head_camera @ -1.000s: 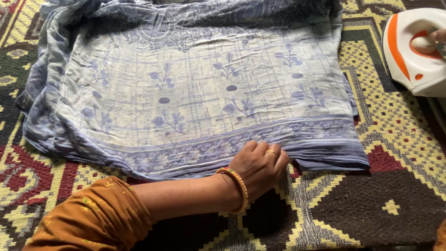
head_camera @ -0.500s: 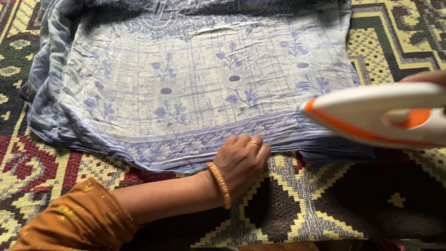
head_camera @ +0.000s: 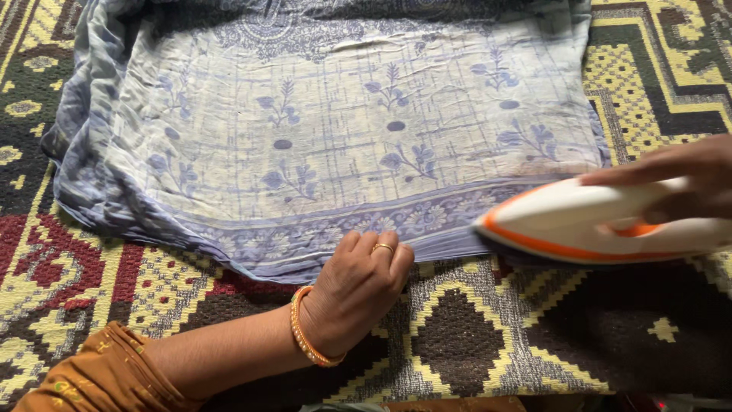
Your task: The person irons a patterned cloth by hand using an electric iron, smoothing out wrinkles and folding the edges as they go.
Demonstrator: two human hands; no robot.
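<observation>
Patterned in yellow, red and dark brown, a woven rug [head_camera: 473, 343] carries a pale blue floral cloth [head_camera: 343, 145] spread flat across its far half. At the cloth's near edge, the left hand [head_camera: 358, 294] lies palm down, fingers curled onto the hem and pinning it, forearm stretched in from the near left corner. By the right edge, the right hand [head_camera: 679, 183] is wrapped around the handle of a white and orange iron [head_camera: 595, 225], its nose resting on the cloth's bordered near hem.

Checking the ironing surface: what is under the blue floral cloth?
The blue floral cloth lies on a patterned woven rug, which shows around its edges. The rug beneath the cloth is covered.
</observation>
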